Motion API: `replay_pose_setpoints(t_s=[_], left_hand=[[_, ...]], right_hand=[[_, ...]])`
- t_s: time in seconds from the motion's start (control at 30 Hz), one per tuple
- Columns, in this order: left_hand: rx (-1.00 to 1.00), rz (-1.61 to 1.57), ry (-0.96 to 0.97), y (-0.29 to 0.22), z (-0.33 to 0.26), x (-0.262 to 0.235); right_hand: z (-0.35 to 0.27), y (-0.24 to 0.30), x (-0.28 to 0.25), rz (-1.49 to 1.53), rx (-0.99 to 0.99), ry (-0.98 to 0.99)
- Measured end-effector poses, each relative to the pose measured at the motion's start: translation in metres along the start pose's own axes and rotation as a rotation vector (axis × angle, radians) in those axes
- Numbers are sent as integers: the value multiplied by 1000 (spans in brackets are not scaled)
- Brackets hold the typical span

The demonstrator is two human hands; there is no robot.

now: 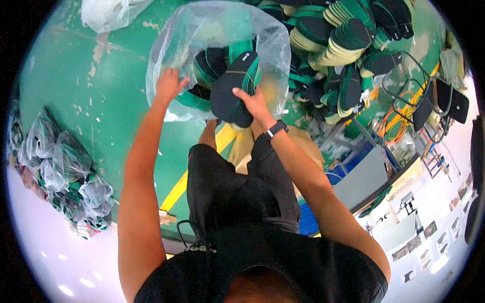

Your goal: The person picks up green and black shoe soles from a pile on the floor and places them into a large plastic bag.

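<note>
Just left of the right grip (256,105), and held by it with the thumb on top, was the black insole stack (233,85), over the clear bag (169,45). The left grip (171,87), half curled, was at the bag's side; whether it pinched film, I could not tell. The layers seemed bendable, light, perhaps slipping easily; the waist suited holding.

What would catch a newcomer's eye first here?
First, the large clear bag at top centre: the right hand holds a bundle of black sole-shaped pieces at its mouth, and the left hand is at its left side. Next, the heap of similar bundles at upper right.
</note>
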State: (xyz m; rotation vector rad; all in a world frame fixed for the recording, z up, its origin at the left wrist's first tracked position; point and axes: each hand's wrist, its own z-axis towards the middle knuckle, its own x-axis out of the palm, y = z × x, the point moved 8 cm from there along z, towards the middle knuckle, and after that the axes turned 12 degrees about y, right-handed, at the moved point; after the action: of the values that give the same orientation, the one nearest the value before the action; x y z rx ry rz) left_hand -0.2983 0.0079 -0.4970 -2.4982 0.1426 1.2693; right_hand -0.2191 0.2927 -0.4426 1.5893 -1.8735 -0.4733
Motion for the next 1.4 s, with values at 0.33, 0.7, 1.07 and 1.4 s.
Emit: replay_pose_setpoints(t_s=[0.33, 0.7, 1.07, 1.4], left_hand=[[-154, -316, -216, 27, -1, -2], [-139, -384, -387, 54, 32, -217], [-121, -480, -247, 1, 44, -171], [-171, -449, -148, -26, 55, -127]], right_hand=[[-1, -5, 25, 23, -15, 28], [58, 80, 84, -323, -136, 44], [-61, 109, -277, -481, -464, -719], [35, 188, -578, -103, -290, -898]])
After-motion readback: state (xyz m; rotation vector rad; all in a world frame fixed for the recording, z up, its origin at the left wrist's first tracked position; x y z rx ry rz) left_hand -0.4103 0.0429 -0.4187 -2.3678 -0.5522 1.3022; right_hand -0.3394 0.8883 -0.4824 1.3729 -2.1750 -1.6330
